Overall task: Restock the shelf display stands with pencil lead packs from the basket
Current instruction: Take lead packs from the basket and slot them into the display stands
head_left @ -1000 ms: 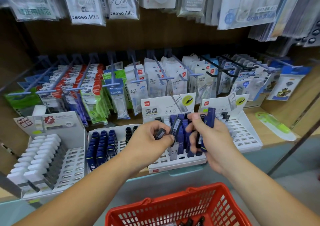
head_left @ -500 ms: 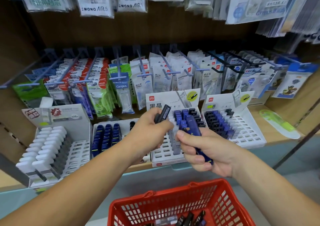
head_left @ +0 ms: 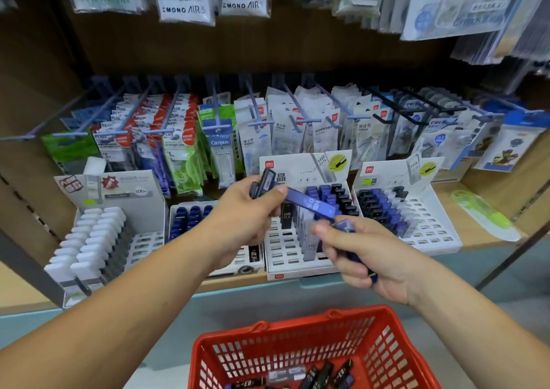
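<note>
Mono Air packs [head_left: 185,0] hang at 12 o'clock. Below them hang bagged correction tapes [head_left: 282,132] (one blue Campus pack [head_left: 220,147] among them). A green tape dispenser [head_left: 482,217] lies at 3 o'clock, white erasers [head_left: 89,240] at 9.

Bright even light, soft focus, edges bowed by wide-angle distortion.

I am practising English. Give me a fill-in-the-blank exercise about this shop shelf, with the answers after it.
The left hand pinches a blue pack printed HB and ___.
The right hand grips other packs; the basket below it is ___.
The hanging bags at the top read MONO ___.
Answers: 0.5; red; AIR.
</note>
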Motion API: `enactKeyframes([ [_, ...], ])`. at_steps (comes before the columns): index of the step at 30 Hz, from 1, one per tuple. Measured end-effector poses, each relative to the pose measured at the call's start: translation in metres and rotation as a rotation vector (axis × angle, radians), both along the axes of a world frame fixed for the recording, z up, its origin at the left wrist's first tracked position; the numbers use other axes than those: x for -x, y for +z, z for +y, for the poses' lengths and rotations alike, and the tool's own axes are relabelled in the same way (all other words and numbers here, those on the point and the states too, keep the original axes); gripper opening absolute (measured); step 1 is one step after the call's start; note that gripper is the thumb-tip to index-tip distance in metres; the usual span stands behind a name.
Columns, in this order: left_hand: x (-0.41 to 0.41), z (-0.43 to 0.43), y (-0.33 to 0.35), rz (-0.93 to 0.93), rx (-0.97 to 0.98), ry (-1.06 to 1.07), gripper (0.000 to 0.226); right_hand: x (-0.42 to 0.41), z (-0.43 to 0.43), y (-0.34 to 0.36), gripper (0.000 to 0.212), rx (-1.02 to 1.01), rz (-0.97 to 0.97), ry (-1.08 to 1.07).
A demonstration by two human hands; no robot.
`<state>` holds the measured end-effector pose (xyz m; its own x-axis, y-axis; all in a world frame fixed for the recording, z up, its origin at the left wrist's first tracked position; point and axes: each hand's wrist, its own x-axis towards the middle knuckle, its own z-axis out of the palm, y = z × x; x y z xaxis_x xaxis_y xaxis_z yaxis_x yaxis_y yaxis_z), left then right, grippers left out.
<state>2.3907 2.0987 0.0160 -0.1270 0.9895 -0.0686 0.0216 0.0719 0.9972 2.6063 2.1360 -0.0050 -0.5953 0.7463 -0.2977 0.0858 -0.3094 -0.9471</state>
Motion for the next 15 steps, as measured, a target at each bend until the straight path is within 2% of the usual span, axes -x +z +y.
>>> enactKeyframes([
  [2,0.007,-0.005,-0.004,0.018,0.036,0.0,0.021,0.0,0.003,-0.003,0.024,-0.013,0.083,-0.165],
  [5,0.01,-0.011,-0.009,0.028,0.08,-0.028,0.022,0.005,0.004,-0.005,0.016,-0.065,0.122,-0.303],
  [9,0.017,-0.012,-0.013,0.072,0.147,-0.029,0.022,0.015,0.004,-0.003,0.015,-0.102,0.163,-0.376],
  [15,0.023,-0.011,-0.024,0.177,0.193,-0.06,0.021,0.034,0.011,-0.002,0.014,-0.225,0.121,-0.454],
])
